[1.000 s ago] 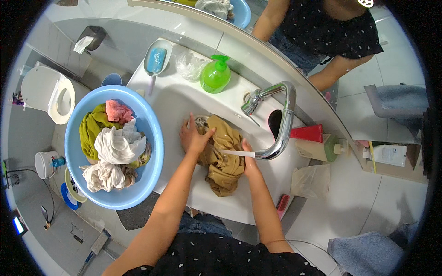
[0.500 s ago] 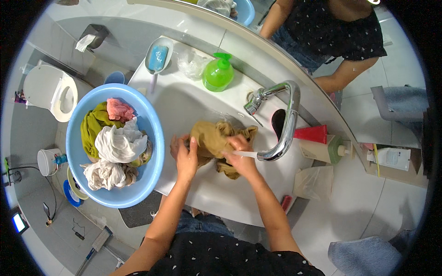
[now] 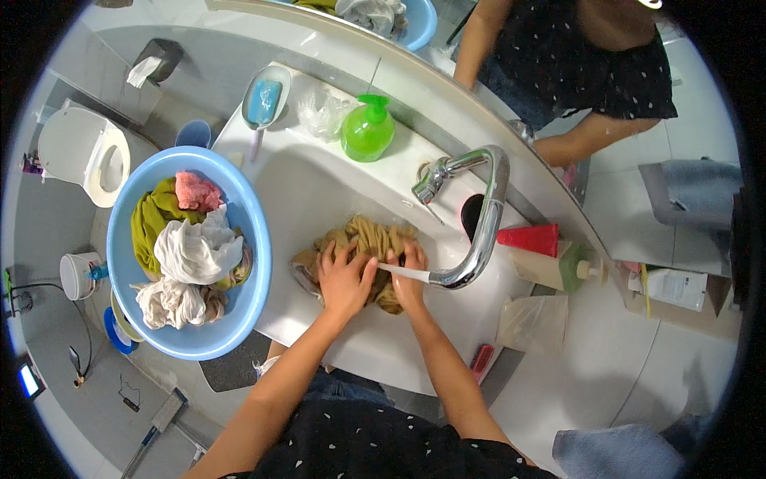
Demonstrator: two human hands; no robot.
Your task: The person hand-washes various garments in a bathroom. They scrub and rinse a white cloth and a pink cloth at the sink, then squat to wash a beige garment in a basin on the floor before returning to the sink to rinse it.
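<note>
A wet tan garment (image 3: 369,235) lies bunched in the white sink (image 3: 299,188). On its left part rests my left hand (image 3: 345,279), fingers spread over the cloth and pressing it. My right hand (image 3: 409,275) presses the garment's right side with fingers apart, partly behind the water stream. Both hands are open on the cloth, close together. Water runs from the chrome faucet (image 3: 496,211) across my right hand toward the garment.
Left of the sink, a blue basin (image 3: 257,307) holds white, green and pink laundry. On the back ledge are a scoop with a blue soap bar (image 3: 264,101), a plastic bag (image 3: 321,112) and a green pump bottle (image 3: 368,132). A red tube (image 3: 531,239) and red brush (image 3: 481,359) sit right.
My left hand has moved right onto the garment, and my right hand has come up beside it. The cloth is gathered into a tighter heap. The view has shifted slightly.
</note>
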